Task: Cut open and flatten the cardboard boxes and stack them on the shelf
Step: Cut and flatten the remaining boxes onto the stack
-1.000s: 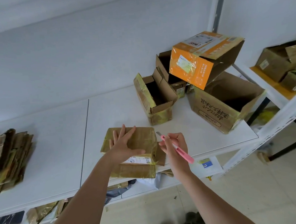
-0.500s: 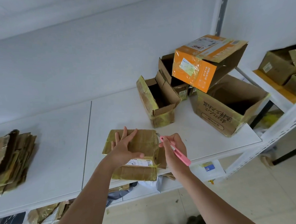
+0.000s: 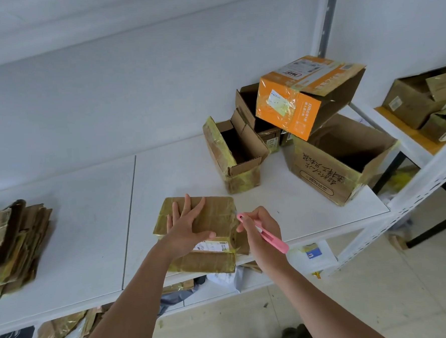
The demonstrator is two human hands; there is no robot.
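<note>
Glossy tape wraps the brown cardboard box (image 3: 214, 216) (pink plastic cutter (image 3: 269, 238)) on a smooth matt-white shelf (image 3: 90, 229).

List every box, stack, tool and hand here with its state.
taped box: closed, lying on the shelf
left hand: fingers spread, pressing it
right hand: gripping pink cutter
small box: open, upright
orange box: open, tilted on others
large box: open
flattened stack: piled at left

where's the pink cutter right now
The pink cutter is in the right hand, low centre of the head view, its tip at the taped box's right edge.
</note>
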